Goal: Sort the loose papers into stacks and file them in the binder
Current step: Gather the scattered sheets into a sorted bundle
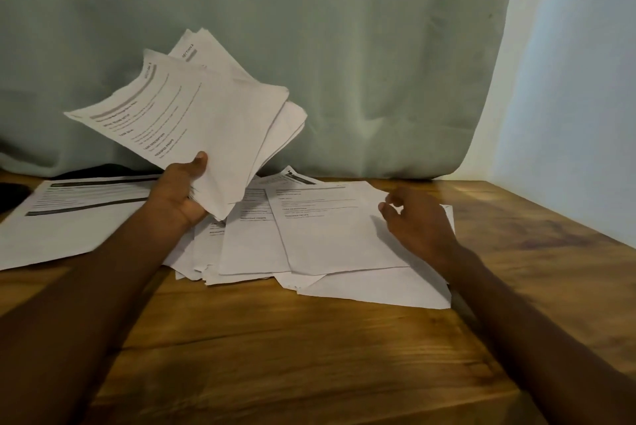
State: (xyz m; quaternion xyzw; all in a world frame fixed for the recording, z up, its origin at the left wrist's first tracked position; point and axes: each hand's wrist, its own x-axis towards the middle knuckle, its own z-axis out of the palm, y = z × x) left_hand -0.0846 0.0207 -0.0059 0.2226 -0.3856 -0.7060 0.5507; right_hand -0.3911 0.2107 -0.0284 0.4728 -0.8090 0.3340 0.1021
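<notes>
Wooden table (pixel 309 356) and a pale green curtain (pixel 344 46) are framing the work. Left hand (pixel 179 194) is gripping a fanned sheaf of papers (pixel 206 122) raised above the table. Right hand (pixel 416 221) is hovering, fingers loosely spread, over the loose pile (pixel 309 239). Further left, a separate printed sheet (pixel 69 214) is lying flat beside a dark object (pixel 12 196).

Wooden table (pixel 309 356) with visible grain, pale green curtain (pixel 344 46) hanging behind it, light wall (pixel 578 80) at right, dark object (pixel 12 196) at left edge, partly hidden
</notes>
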